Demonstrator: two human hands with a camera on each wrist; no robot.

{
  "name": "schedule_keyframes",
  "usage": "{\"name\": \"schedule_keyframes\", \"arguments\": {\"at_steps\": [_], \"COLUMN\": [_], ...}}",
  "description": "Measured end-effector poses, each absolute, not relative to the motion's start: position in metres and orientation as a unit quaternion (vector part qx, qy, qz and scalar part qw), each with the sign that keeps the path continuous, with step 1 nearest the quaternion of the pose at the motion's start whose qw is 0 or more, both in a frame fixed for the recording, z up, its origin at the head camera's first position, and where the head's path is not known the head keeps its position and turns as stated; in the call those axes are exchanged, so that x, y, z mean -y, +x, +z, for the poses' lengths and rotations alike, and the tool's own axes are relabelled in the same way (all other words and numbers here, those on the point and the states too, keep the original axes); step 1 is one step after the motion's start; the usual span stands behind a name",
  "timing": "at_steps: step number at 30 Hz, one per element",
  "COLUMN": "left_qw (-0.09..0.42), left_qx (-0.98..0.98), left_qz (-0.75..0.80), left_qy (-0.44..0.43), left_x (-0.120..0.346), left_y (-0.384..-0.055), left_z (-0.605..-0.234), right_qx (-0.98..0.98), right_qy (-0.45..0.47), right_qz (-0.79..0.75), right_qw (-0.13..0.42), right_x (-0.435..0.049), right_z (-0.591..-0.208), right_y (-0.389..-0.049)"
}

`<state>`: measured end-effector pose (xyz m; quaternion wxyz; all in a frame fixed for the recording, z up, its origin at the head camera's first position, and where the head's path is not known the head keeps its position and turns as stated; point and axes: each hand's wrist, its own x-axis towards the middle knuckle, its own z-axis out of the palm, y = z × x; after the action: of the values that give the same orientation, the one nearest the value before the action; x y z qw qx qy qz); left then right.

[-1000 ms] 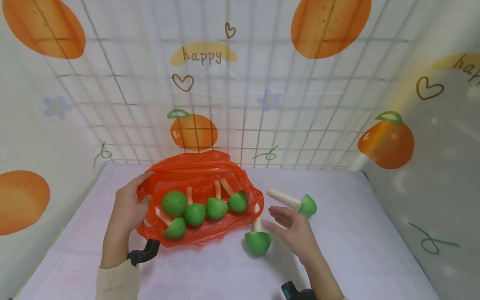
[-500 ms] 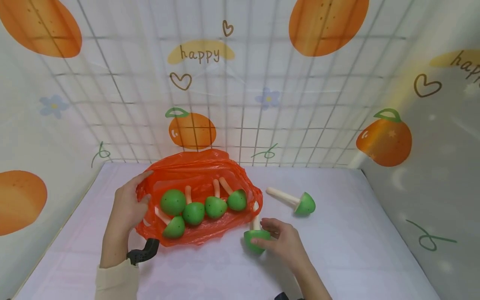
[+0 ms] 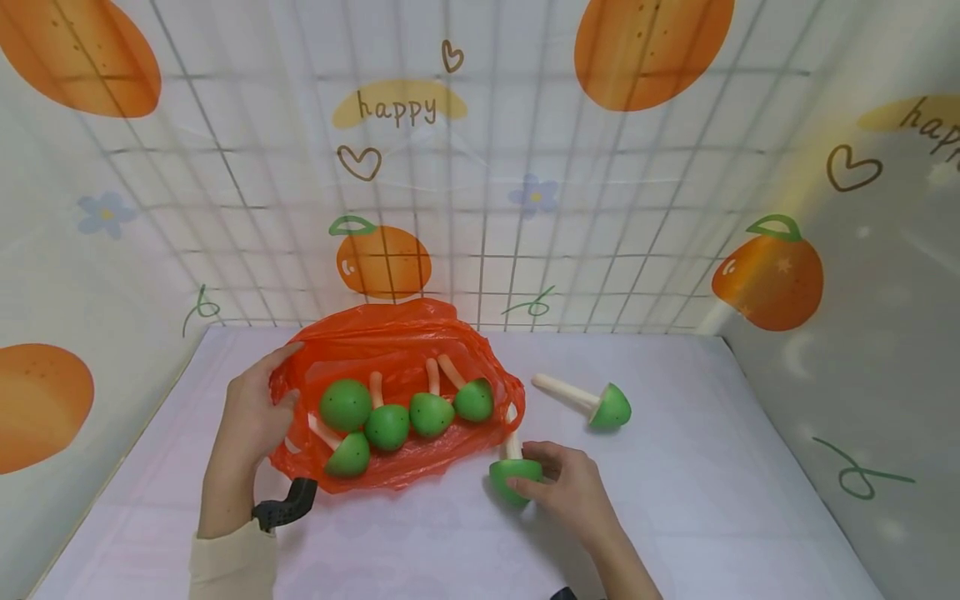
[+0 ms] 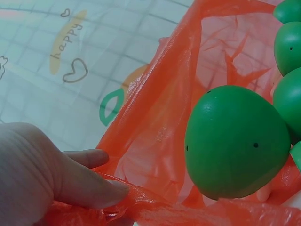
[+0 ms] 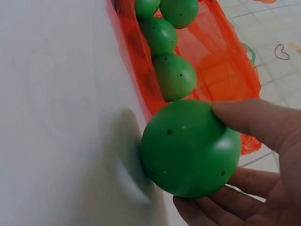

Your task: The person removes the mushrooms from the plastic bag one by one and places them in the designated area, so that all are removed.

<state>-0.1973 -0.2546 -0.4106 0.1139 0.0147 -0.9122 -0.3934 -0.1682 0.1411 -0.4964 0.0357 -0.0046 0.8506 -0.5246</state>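
Observation:
A red plastic bag (image 3: 390,333) lies with its mouth spread, and several green-capped toy mushrooms (image 3: 388,428) with pale stems rest in it. At the bag's left edge, my left hand (image 3: 251,417) pinches the film between thumb and fingers; the left wrist view shows the thumb (image 4: 94,188) on the crumpled plastic. My right hand (image 3: 572,492) holds another toy mushroom (image 3: 513,479) by its cap, just off the bag's right corner. Its stem points away, toward a loop of the bag. From the right wrist, thumb and fingers are seen on either side of that cap (image 5: 188,148).
One more toy mushroom (image 3: 611,407) lies on the white tabletop (image 3: 675,500), right of the bag. Behind stands a grid panel (image 3: 487,225) covered by a printed sheet, with further sheets at both sides. Black wrist mounts (image 3: 288,504) sit at the wrists.
My right hand has come left and toward me, and its fingers have closed on the cap of the nearer mushroom. My left hand stays on the bag's edge.

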Motion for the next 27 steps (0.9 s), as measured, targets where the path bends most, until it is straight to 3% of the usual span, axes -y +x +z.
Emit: {"name": "schedule_keyframes", "arguments": {"at_steps": [27], "left_qw": [0.116], "left_qx": [0.911], "left_qz": [-0.396], "left_qy": [0.018], "left_x": [0.256], "left_y": [-0.198], "left_z": [-0.411], "right_qx": [-0.870], "right_qy": [0.034], "right_qz": [-0.492], "right_qw": [0.002], "right_x": [-0.200], "right_z": [-0.485], "right_y": [-0.182]}}
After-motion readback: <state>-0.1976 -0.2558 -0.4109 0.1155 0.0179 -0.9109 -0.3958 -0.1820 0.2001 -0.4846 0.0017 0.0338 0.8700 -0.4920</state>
